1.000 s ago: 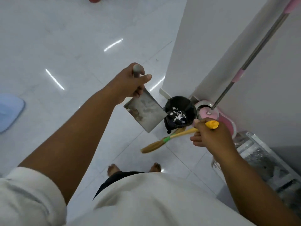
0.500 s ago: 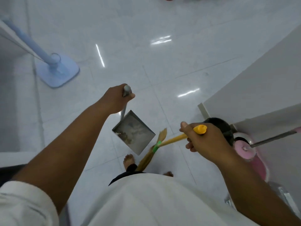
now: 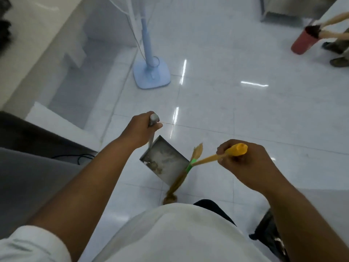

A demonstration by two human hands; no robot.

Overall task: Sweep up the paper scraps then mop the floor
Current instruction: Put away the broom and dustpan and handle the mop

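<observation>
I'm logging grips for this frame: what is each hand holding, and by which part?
The left hand grips the grey metal dustpan at the top of its long handle; the right hand grips the straw broom near its yellow handle end.

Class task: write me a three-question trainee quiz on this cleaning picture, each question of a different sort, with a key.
1. True or false: the left hand holds the dustpan by its handle.
2. What does the right hand grip? A) a mop B) the broom C) a cloth
3. Fill in: the blue stand rests on the ____.
Key: 1 true; 2 B; 3 floor.
</observation>
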